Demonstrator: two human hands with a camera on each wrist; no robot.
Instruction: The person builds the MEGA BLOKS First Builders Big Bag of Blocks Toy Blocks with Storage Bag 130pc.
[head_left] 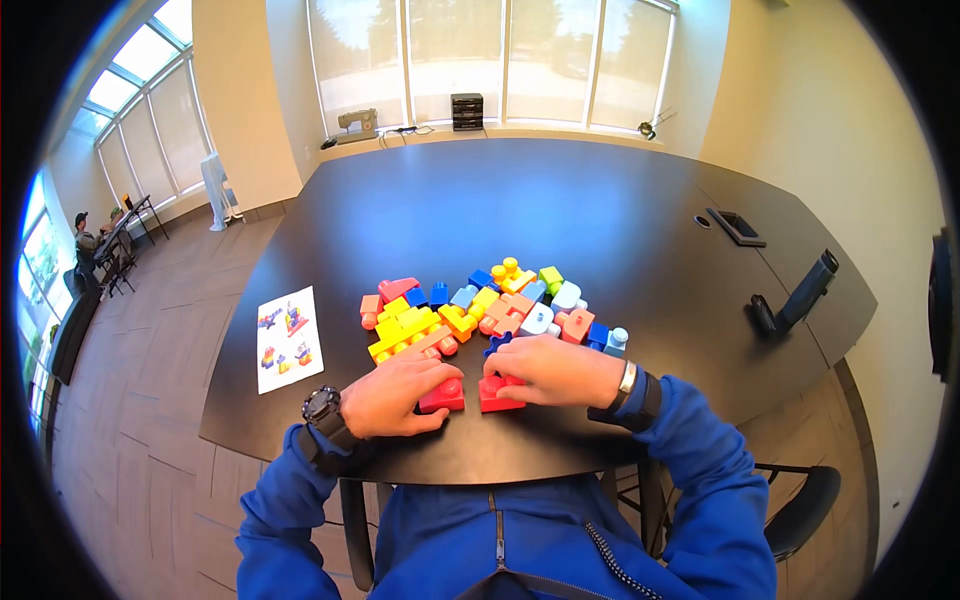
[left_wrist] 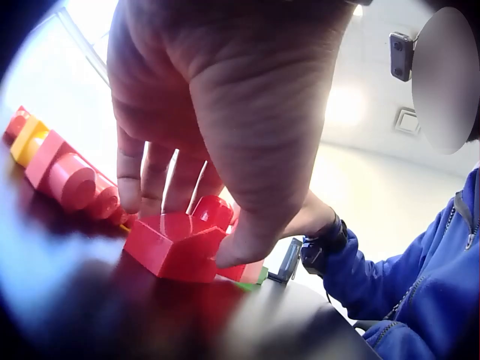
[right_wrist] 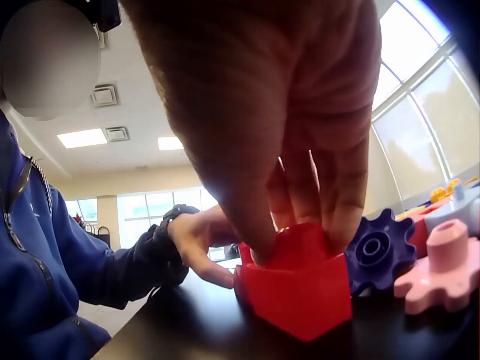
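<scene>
Red plastic marks the parts in hand: I have a left block (head_left: 445, 399) and a right block (head_left: 502, 402) near the close edge of the tabletop (head_left: 430, 210), side by side with a narrow gap between them. The left grip (head_left: 395, 393) holds the left block between thumb and fingers; the right grip (head_left: 560, 372) pinches the right block likewise. I judge progress as early: both blocks stand apart from the multicoloured pile (head_left: 404, 326), and they are not joined to each other. Pieces in the pile lie unhandled; I cannot confirm whether any are coupled. Both red blocks are glossy, with angular side faces; a rounded stud shows on the left block, while the right grip partly hides the right block's top.
</scene>
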